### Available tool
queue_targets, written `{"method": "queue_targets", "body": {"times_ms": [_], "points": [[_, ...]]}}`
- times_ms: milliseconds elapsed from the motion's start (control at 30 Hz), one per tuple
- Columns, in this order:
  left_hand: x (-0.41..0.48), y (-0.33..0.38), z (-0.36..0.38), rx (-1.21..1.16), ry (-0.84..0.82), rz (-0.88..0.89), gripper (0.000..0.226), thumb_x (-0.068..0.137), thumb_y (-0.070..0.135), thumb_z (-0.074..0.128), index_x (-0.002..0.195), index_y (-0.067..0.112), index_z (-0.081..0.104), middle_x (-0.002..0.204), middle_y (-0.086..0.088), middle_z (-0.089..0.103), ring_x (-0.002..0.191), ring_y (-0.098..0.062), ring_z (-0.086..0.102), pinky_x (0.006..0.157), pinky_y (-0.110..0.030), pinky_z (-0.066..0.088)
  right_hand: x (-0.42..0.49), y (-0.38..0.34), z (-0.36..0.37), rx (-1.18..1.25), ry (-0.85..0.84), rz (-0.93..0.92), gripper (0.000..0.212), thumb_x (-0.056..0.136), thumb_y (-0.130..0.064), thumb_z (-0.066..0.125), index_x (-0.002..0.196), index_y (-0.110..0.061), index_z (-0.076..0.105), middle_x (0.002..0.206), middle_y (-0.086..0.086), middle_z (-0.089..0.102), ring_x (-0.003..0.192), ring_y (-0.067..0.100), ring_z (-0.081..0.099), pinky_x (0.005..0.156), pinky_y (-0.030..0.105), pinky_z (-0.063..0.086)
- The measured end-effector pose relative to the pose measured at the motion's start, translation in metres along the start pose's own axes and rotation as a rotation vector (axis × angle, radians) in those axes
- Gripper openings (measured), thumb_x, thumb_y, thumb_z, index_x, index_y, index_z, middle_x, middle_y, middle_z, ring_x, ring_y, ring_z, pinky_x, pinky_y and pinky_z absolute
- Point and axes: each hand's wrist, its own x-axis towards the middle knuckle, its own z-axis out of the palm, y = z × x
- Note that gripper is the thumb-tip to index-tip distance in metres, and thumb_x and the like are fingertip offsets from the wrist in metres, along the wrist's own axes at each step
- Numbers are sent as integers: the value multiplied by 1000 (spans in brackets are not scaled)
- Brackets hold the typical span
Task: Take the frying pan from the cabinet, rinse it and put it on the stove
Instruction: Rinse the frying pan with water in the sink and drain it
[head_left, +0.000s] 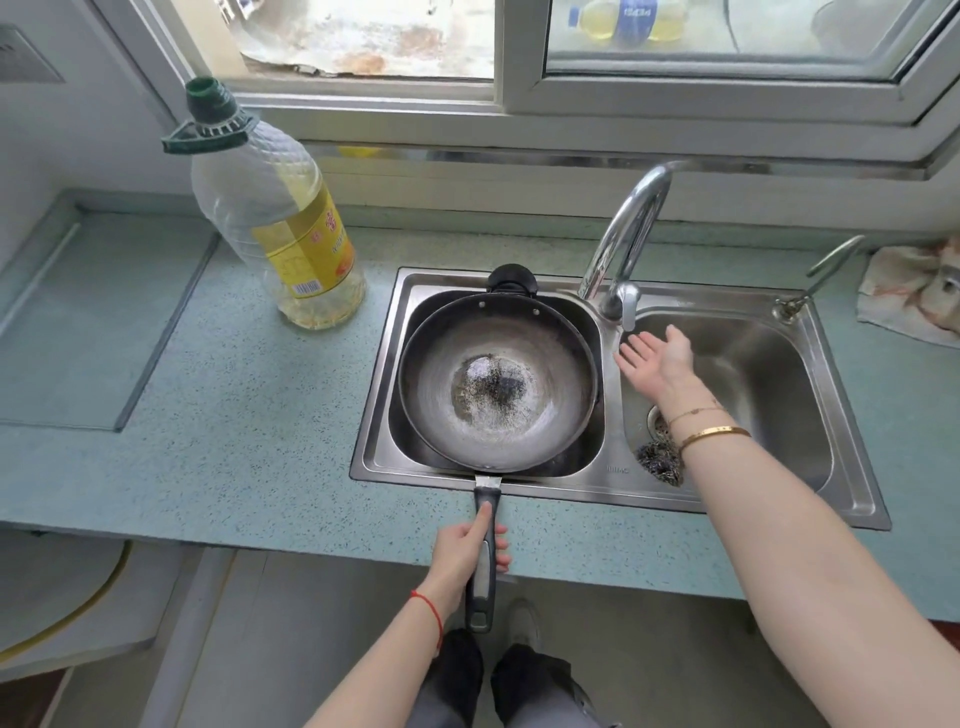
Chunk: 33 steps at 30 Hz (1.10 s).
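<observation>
At the bottom of the frame, closest to us, the left hand (470, 553) is wrapped tight around the black handle (484, 561) of the frying pan (497, 382). The thumb lies along the top of the handle and the fingers curl under it. A red string is tied on that wrist. The handle sticks out over the front edge of the blue-green counter (249, 415). The round part of the pan sits in the left bowl of the metal sink (852, 488), in the middle of the frame. The pan has a dark, speckled patch in its middle. The right hand (657, 358) is wide open with the fingers spread apart, and it holds nothing. It hangs over the right bowl, just under the tip of the shiny tap (626, 244), close to it. Gold bracelets are on that wrist. A ball of steel wool (660, 460) lies at the bottom of the right bowl. A big oil bottle (270, 208) stands on the counter in the upper left.
</observation>
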Motion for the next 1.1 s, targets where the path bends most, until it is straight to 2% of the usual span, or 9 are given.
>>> {"method": "queue_targets", "body": {"times_ms": [167, 433, 600, 800, 1100], "points": [[-4, 7, 0, -22, -46, -45, 41, 98, 34, 57, 97, -6, 65, 66, -10, 66, 51, -16, 63, 54, -25, 56, 4, -8, 13, 52, 19, 42, 64, 107, -39, 24, 157, -1, 18, 165, 16, 20, 152, 30, 24, 124, 42, 23], [0, 7, -1, -36, -60, -67, 41, 97, 34, 58, 101, -6, 65, 76, -13, 68, 54, -16, 65, 57, -27, 57, 1, -6, 7, 55, 23, 43, 64, 106, -42, 25, 156, -2, 23, 163, 15, 27, 150, 30, 29, 122, 44, 27], [1, 5, 4, -78, -47, -64, 39, 98, 34, 58, 99, -5, 64, 70, -11, 67, 52, -16, 64, 52, -25, 56, -3, -5, 8, 80, 15, 32, 64, 106, -42, 26, 155, -2, 25, 162, 15, 29, 149, 30, 30, 121, 46, 29], [2, -2, 7, -65, 17, -9, 39, 98, 35, 58, 93, -2, 68, 69, -9, 68, 53, -16, 64, 56, -26, 58, -8, -7, 11, 118, 3, 36, 67, 105, -42, 29, 156, 0, 23, 163, 17, 24, 151, 31, 26, 122, 47, 26], [0, -1, 7, -101, -1, -23, 37, 99, 33, 57, 92, -2, 66, 62, -6, 62, 49, -15, 61, 53, -25, 56, -12, -5, 12, 187, -30, 29, 71, 103, -44, 32, 156, 2, 21, 164, 18, 20, 153, 30, 21, 122, 50, 25]]}}
